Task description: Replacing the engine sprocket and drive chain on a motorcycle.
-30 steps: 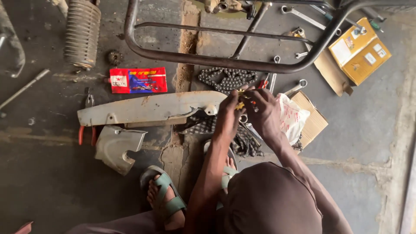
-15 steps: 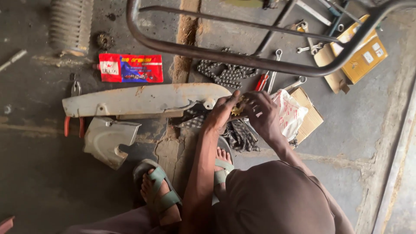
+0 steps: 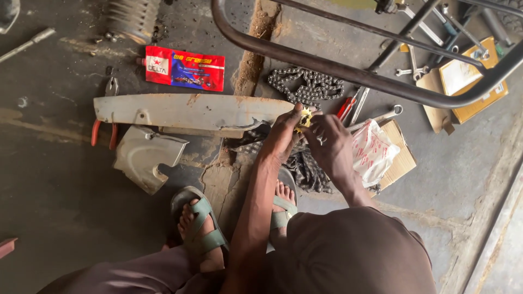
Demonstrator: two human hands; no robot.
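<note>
left hand (image 3: 284,133) and right hand (image 3: 328,142) pinching small yellow sprocket (image 3: 304,118); red-blue flat sachet (image 3: 184,68) lying upper left; yellow box (image 3: 473,81) upper right.

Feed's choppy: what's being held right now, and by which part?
A small yellow sprocket, pinched at its toothed rim between the left hand and right hand.

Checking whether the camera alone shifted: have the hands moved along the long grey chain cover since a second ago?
No. Both hands stay at the right end of the chain cover, holding the small yellow sprocket; only the view shifted.
</note>
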